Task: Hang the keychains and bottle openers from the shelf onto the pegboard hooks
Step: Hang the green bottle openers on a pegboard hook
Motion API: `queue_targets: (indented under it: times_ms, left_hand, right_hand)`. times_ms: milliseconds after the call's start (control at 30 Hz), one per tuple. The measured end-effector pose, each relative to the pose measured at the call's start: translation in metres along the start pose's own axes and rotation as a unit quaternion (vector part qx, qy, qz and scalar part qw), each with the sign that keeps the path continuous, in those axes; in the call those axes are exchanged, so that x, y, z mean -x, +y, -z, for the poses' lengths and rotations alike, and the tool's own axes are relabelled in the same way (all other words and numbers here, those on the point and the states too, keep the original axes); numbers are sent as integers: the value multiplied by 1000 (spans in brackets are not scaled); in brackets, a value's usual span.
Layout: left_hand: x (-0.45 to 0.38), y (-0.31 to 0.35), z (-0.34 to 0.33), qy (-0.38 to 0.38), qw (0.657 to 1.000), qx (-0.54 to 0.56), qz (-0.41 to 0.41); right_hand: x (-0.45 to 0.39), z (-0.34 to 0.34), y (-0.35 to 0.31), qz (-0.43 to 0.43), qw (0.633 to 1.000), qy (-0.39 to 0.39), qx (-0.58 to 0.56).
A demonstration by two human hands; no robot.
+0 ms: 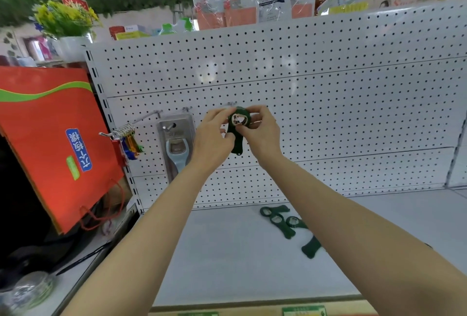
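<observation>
Both hands hold one dark green bottle opener up against the white pegboard, its ring end at a short hook. My left hand pinches its left side and my right hand pinches the ring end. Three more green bottle openers lie on the white shelf below, partly hidden by my right forearm. To the left, a packaged blue bottle opener hangs on a hook. Further left, a bunch of coloured keychains hangs on a long hook.
An orange paper bag leans at the left of the shelving. Packaged goods and a pot of yellow flowers stand on top of the pegboard. The shelf's front edge carries green price labels.
</observation>
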State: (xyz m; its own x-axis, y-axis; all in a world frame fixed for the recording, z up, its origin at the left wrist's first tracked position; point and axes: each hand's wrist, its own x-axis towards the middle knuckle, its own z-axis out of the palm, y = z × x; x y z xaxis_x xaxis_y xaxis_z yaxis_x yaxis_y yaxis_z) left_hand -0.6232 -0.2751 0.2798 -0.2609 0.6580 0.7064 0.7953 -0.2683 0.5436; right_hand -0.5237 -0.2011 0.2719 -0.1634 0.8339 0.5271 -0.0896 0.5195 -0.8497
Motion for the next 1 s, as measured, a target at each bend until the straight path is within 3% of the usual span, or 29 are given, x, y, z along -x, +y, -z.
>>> queue_targets:
  times_ms: [167, 233, 333, 400, 533, 633, 1000]
  left_hand:
    - [11, -14, -3, 14, 999, -26, 15]
    - [30, -24, -10, 68, 996, -42, 47]
    - [75, -42, -28, 127, 989, -72, 27]
    - [103, -54, -43, 92, 992, -81, 10]
    - [132, -77, -78, -57, 992, -115, -2]
    - [140, -92, -113, -153, 977, -145, 27]
    - [127, -127, -240, -321, 905, -215, 178]
  right_hand:
    - [-5, 16, 14, 27, 997, 9, 67]
    - [-4, 30, 25, 53, 991, 10, 126]
    - [1, 60, 50, 67, 973, 5, 222]
    - [8, 83, 70, 72, 956, 3, 285]
    - [24, 127, 109, 59, 916, -2, 396]
    - [41, 159, 136, 27, 888, -4, 459]
    - [80, 306, 216, -86, 781, -96, 611]
